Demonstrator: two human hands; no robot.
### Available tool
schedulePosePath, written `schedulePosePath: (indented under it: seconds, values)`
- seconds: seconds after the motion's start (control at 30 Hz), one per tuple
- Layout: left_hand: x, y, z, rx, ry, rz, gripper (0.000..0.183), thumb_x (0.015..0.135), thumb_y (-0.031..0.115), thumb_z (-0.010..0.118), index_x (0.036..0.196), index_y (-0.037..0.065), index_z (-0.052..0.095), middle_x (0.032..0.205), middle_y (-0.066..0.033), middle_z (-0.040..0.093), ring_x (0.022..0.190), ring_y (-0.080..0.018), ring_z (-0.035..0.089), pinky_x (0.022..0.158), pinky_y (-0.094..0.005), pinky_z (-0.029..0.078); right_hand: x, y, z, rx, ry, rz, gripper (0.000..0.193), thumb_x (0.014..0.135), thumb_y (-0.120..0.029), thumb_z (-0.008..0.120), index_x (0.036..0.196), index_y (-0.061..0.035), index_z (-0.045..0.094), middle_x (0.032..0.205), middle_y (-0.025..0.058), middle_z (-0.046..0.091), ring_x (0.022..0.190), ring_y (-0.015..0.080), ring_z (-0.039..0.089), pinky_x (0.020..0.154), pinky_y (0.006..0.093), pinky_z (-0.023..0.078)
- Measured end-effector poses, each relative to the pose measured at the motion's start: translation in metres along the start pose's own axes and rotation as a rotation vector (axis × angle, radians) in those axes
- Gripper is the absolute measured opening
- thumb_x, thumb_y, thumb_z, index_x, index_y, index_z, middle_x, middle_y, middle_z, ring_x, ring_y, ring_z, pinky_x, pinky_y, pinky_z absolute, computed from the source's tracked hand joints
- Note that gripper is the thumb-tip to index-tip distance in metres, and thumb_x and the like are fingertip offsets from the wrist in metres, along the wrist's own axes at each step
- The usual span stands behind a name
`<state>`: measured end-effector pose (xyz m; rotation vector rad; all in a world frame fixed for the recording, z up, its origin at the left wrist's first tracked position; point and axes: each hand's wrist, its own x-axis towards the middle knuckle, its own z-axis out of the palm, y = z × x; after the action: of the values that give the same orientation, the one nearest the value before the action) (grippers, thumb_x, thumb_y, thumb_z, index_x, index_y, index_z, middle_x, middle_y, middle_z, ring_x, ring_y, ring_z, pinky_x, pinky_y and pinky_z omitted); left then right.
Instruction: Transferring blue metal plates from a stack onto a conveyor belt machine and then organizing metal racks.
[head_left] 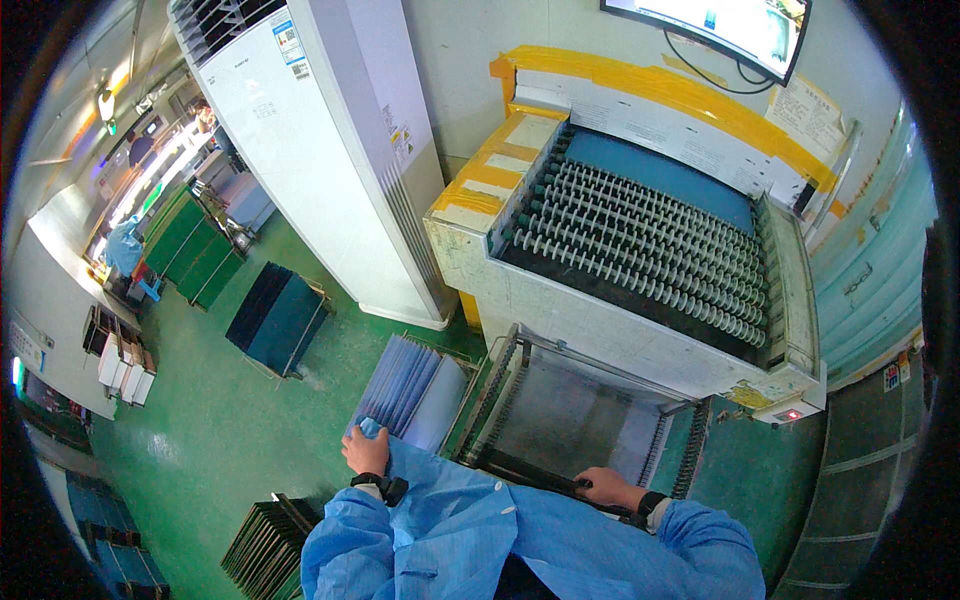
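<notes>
While the rack is clasped at its near edge by the right hand, the left hand is laid at the panels just beside the rack; whether anything is pinched there cannot be told. Panels could be scraped, should the rack be tugged against them. Floor: green, glossy. Ranged beyond: roller machine, air conditioner.

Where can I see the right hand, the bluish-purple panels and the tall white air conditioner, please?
Right hand (612,487): head view, back of the hand.
Bluish-purple panels (436,402): head view, rightmost panel's broad face.
Tall white air conditioner (300,150): head view, front casing.
</notes>
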<state>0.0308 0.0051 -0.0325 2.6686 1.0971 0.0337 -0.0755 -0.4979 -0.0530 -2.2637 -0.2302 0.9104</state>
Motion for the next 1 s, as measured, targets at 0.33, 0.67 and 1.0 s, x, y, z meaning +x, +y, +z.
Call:
schedulePosePath:
  seconds: [0.33, 0.67, 1.0]
  values:
    - [-0.001, 0.002, -0.005, -0.005, -0.024, -0.009, 0.072, 0.075, 0.052, 0.074, 0.130, 0.008, 0.058, 0.125, -0.0222, 0.054, 0.116, -0.0449, 0.053, 0.095, -0.0522, 0.047, 0.005, 0.016, 0.011, -0.053, 0.050, -0.044, 0.039, 0.086, -0.035, 0.067, 0.115, -0.0085, 0.069, 0.117, 0.0189, 0.066, 0.107, 0.0382, 0.062, 0.090, 0.0471, 0.049]
    - [-0.003, 0.003, -0.006, -0.013, -0.014, 0.000, 0.072, 0.075, 0.053, 0.074, 0.129, 0.009, 0.058, 0.124, -0.0229, 0.055, 0.115, -0.0453, 0.054, 0.096, -0.0525, 0.047, 0.003, 0.008, 0.005, -0.020, 0.025, -0.045, 0.040, 0.086, -0.034, 0.067, 0.115, -0.0068, 0.069, 0.114, 0.0190, 0.067, 0.105, 0.0381, 0.063, 0.088, 0.0459, 0.050]
    - [0.000, 0.000, -0.002, 0.001, -0.011, -0.001, 0.074, 0.074, 0.055, 0.074, 0.129, 0.008, 0.058, 0.124, -0.0233, 0.055, 0.114, -0.0458, 0.054, 0.094, -0.0528, 0.047, 0.002, 0.007, 0.006, -0.061, 0.064, -0.053, 0.037, 0.086, -0.035, 0.066, 0.113, -0.0092, 0.070, 0.111, 0.0164, 0.069, 0.103, 0.0380, 0.064, 0.086, 0.0466, 0.051]
